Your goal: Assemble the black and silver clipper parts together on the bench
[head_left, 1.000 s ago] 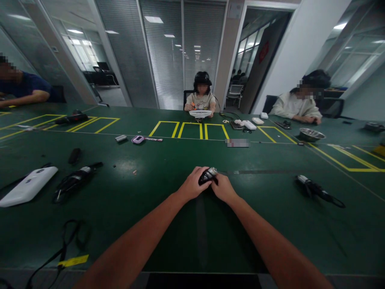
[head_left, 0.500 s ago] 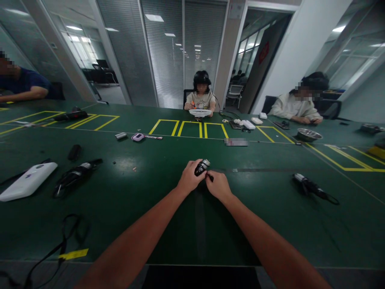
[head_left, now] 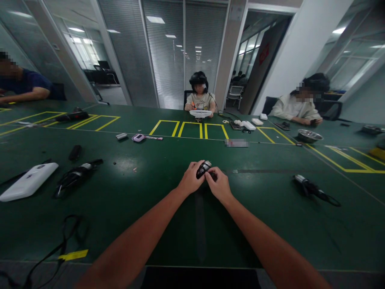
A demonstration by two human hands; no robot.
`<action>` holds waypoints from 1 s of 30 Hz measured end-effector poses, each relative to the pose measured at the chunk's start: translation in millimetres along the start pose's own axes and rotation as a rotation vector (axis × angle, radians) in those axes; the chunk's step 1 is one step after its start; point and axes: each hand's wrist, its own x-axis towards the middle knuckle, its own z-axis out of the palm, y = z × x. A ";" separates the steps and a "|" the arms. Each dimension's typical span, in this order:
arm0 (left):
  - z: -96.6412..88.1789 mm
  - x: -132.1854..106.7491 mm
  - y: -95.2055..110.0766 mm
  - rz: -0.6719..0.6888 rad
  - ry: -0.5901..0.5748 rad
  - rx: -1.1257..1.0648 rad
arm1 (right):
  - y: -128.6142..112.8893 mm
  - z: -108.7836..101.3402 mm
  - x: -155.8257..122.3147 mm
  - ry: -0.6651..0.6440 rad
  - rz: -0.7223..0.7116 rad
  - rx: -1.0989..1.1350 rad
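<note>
Head view: The left hand clutches a black-and-silver bundle; the right hand, just beside it, pinches a dark piece. A white case bears an unreadable mark.

Lg grn table w/ yel. tape, glass partitions behind, doorway R of ctr.

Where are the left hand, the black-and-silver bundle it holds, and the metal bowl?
Left hand (head_left: 190,179): head view, back of the hand.
Black-and-silver bundle (head_left: 203,169): head view, middle of its exposed side.
Metal bowl (head_left: 309,135): head view, inner surface.
</note>
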 end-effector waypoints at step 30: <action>-26.3 -1.8 -2.5 0.176 -0.334 0.422 | 68.0 -38.6 17.6 -0.046 0.181 0.153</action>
